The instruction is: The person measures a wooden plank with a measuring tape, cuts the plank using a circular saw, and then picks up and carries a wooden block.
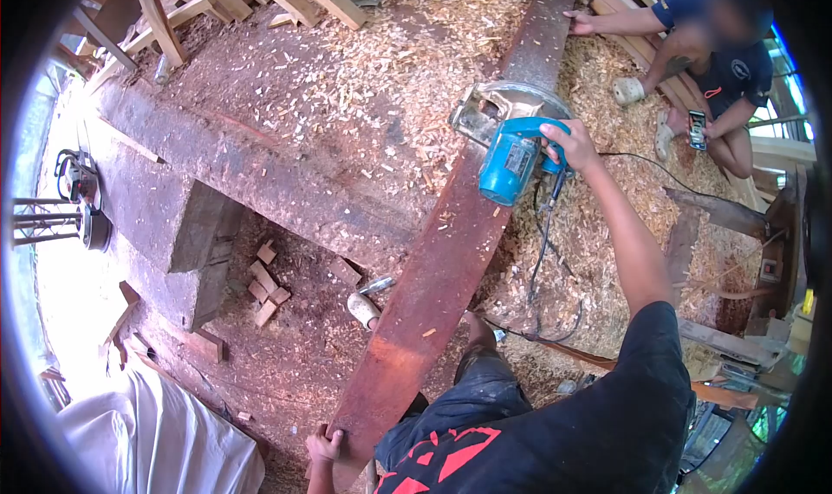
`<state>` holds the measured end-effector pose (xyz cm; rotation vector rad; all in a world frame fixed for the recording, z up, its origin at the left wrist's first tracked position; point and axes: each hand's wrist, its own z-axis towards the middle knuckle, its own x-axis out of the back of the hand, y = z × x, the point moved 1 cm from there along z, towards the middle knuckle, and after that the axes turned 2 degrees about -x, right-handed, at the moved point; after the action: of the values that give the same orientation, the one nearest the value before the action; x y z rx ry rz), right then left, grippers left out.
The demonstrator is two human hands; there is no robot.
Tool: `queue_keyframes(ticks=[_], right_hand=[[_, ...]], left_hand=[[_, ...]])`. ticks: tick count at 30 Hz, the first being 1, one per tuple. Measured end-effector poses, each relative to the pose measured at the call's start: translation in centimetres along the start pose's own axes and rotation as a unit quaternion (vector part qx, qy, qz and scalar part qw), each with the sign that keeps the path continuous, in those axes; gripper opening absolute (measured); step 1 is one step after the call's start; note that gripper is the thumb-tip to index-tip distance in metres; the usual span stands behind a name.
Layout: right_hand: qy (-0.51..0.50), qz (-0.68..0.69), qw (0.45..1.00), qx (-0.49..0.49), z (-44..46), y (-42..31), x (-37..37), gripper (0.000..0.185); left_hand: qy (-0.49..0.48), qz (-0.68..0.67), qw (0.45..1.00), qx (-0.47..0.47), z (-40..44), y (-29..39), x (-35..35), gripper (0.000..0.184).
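Note:
A long reddish-brown plank (433,277) runs diagonally from the bottom of the view up to the top right. On its upper half sits a teal circular saw (510,169) with a metal base plate and round guard. My right hand (568,145) is wrapped around the saw's rear handle. Down at the near end, my left hand (324,445) grips the plank's left edge, fingers partly hidden. A black power cord (543,260) trails from the saw over the shavings. Whether the blade is turning cannot be seen.
At the upper right a seated person (737,69) rests one hand (585,23) on the plank's far end and holds a phone (697,130). Wood shavings cover the floor. Cut blocks (264,284), a thick timber (195,243) and another power tool (82,186) lie left.

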<state>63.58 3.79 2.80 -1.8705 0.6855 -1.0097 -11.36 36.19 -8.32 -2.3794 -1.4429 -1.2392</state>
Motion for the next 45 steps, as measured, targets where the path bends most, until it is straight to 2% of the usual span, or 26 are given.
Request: queue_keyframes(ticks=[15, 30, 42, 45], right_hand=[[-0.011, -0.016, 1.000, -0.004, 0.3, -0.4, -0.2, 0.040], [0.002, -0.019, 1.000, 0.010, 0.6, -0.5, -0.6, 0.041], [0.005, -0.026, 1.000, 0.005, 0.4, -1.2, -0.9, 0.040], [0.003, -0.028, 1.000, 0.006, 0.5, -1.2, -0.9, 0.039]], left_hand=[[0.017, 0.020, 1.000, -0.018, 0.0, -0.9, -0.7, 0.088], [0.044, -0.005, 0.999, -0.026, 0.2, 0.4, 0.1, 0.071], [0.004, -0.004, 1.000, -0.018, 0.4, -0.4, -0.1, 0.072], [0.033, -0.004, 0.999, -0.034, 0.5, -0.1, 0.1, 0.072]])
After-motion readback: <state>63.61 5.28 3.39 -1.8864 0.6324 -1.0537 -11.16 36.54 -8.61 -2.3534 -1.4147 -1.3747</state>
